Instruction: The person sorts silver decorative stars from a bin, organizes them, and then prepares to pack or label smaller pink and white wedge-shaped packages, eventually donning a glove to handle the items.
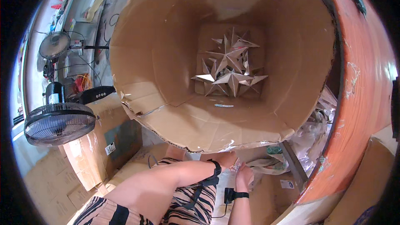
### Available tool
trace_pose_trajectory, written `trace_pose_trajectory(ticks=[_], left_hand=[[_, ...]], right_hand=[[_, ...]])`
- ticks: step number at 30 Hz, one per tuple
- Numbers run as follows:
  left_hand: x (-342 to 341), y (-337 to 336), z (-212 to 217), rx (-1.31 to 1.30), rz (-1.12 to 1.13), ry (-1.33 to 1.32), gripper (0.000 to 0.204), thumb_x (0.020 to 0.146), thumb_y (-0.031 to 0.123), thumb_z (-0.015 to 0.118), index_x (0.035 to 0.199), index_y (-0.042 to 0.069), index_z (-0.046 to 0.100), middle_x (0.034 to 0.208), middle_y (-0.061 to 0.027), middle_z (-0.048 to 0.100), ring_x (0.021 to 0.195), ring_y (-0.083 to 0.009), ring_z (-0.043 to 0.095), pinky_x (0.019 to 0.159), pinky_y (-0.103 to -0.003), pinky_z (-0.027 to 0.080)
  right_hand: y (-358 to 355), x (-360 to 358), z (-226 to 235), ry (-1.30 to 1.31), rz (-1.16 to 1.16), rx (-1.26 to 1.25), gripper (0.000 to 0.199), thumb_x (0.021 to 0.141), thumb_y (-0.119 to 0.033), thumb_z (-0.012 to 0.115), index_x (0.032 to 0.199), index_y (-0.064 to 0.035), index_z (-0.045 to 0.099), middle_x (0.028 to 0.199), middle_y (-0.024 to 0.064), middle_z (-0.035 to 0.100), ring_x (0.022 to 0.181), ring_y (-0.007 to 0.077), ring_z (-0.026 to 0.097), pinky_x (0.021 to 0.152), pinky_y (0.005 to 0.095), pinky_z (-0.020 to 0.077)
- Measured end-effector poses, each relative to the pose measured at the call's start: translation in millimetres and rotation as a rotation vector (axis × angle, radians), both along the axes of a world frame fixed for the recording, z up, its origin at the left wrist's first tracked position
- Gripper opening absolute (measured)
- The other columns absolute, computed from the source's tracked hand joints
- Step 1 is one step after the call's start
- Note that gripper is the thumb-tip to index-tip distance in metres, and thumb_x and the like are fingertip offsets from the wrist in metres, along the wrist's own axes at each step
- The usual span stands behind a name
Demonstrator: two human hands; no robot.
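A large open cardboard box [166, 79] fills the middle of the view, its rim ragged and torn. At its bottom lie several shiny silver star ornaments [228, 58], piled over one another. Just below the near rim, my left hand [227, 159] reaches across to the right, partly tucked under the cardboard. My right hand [245, 176] comes up beside it with curled fingers. The two hands meet at a small crinkled, pale glittery thing [236, 166], closed around it. Its kind is too small to make out, and most fingertips are hidden.
Two black fans [60, 123] stand at the left beside a closed cardboard carton [106, 135]. An orange wood-grain panel [360, 87] rises on the right. Clear plastic wrapping [318, 131] is bunched between it and the box. A cable runs from my right wrist strap.
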State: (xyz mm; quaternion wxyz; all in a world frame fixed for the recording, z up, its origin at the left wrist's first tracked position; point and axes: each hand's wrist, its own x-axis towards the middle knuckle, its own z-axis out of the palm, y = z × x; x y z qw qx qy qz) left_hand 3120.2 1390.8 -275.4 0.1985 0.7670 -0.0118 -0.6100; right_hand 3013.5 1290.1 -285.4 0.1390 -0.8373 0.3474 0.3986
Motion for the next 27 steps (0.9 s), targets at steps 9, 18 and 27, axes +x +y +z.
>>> trace_pose_trajectory(ticks=[9, 18, 27], left_hand=[[-23.7, -35.9, -17.9, 0.009, 0.011, -0.418, 0.035, 0.086, 0.027, 0.041, 0.092, -0.003, 0.060, 0.081, -0.0230, 0.062, 0.074, -0.0359, 0.063, 0.065, -0.047, 0.050], [-13.2, 48.6, -35.4, -0.263, -0.002, -0.669, 0.045, 0.085, 0.037, 0.049, 0.108, -0.001, 0.051, 0.103, -0.0252, 0.058, 0.101, -0.0352, 0.055, 0.089, -0.045, 0.041], [39.1, 251.5, 33.5, 0.131, -0.239, -0.258, 0.060, 0.077, 0.051, 0.057, 0.105, -0.003, 0.057, 0.094, -0.0229, 0.063, 0.088, -0.0335, 0.062, 0.076, -0.040, 0.049]], right_hand=[[-11.3, -7.3, -9.6, -0.051, 0.014, -0.040, 0.048, 0.094, -0.035, 0.037, 0.076, -0.0010, 0.067, 0.075, 0.0196, 0.064, 0.069, 0.0359, 0.063, 0.063, 0.0454, 0.0496], [-38.7, -20.2, -4.4, -0.471, -0.317, 0.202, 0.027, 0.087, -0.019, 0.048, 0.085, 0.0034, 0.062, 0.080, 0.0223, 0.063, 0.077, 0.0385, 0.061, 0.066, 0.0443, 0.0464], [-41.1, 7.7, 8.8, -0.574, -0.057, 0.139, 0.035, 0.079, -0.017, 0.059, 0.109, -0.0002, 0.052, 0.115, 0.0232, 0.052, 0.103, 0.0359, 0.053, 0.082, 0.0407, 0.0438]])
